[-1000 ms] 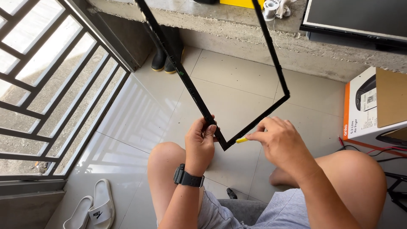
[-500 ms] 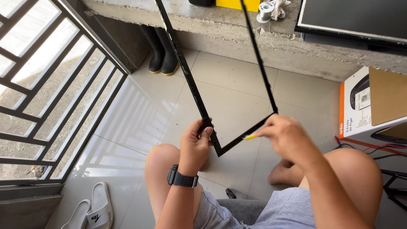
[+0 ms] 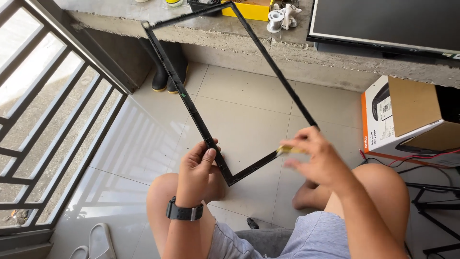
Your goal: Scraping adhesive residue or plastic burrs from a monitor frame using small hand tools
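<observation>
- Since half a second ago, the thin black rectangular frame (image 3: 194, 112) has tipped so that its far end now reaches up over the concrete ledge (image 3: 239, 36), and more of it is in view.
- The left hand (image 3: 199, 170) has stayed clenched around the frame's left rail, just above the near corner, thumb on top.
- The right hand (image 3: 318, 158) has moved a little along the near rail; it is blurred, its fingers pinching a small yellow tool (image 3: 286, 150) that touches the frame's lower edge.
- The frame hangs above the tiled floor (image 3: 249, 108), between the person's bare knees.
- To the left stands a metal railing (image 3: 48, 120), well apart from the frame.
- A cardboard box (image 3: 407, 120) sits near the right hand.
- Black boots (image 3: 167, 72) stand under the ledge, behind the left rail.
</observation>
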